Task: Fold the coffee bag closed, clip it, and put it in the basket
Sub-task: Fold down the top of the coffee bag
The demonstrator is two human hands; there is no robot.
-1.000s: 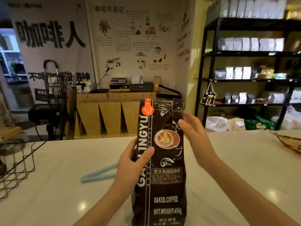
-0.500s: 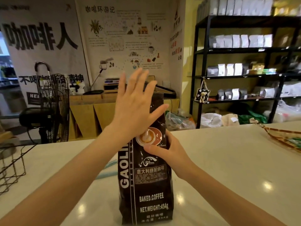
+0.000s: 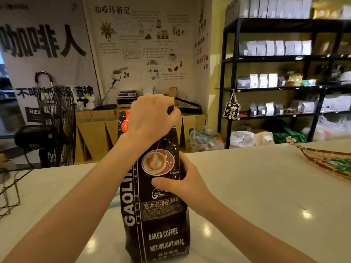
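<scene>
A tall black coffee bag (image 3: 157, 221) stands upright on the white counter (image 3: 256, 196), right in front of me. My left hand (image 3: 152, 120) is closed over the bag's top, crumpling it downward. My right hand (image 3: 182, 183) grips the bag's right side at mid height, thumb across the front. A light blue clip (image 3: 114, 203) lies on the counter behind the bag, mostly hidden by my left forearm. The wire basket (image 3: 9, 194) stands at the counter's left edge, only partly in view.
A woven tray (image 3: 326, 162) with green items sits at the counter's right edge. Beyond the counter are a black floor fan (image 3: 55, 126), a wooden bench with equipment, and black shelves (image 3: 284, 86) of bags.
My left hand went from holding the bag's side, to an open palm raised at its top, to a fist closed over the top. My right hand dropped to grip the bag's side.
</scene>
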